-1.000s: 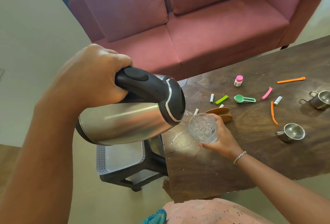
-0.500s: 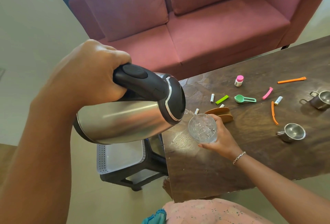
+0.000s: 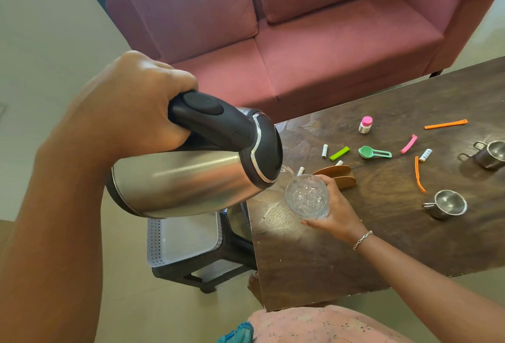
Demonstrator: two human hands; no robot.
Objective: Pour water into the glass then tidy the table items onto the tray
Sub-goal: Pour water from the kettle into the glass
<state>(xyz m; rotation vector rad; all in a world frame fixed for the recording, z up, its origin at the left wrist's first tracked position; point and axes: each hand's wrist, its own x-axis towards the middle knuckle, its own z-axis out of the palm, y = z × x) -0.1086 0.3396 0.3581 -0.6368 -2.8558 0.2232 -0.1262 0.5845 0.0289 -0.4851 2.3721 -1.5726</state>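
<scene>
Left hand (image 3: pixel 131 113) is gripping the tilted kettle (image 3: pixel 191 178), right hand (image 3: pixel 332 211) is clasping the glass (image 3: pixel 307 198), seemingly nearly full, so easing the tilt is wise.

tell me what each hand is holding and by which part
Left hand: steel kettle, by its black handle. Right hand: glass, around its side.

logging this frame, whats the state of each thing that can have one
kettle: tipped, pouring, gripped by left hand
glass: upright, partly filled, held by right hand
white tray: empty, on stool beside table
pink-capped bottle: upright, capped
near steel cup: upright, empty
green scoop: lying flat, empty
</scene>
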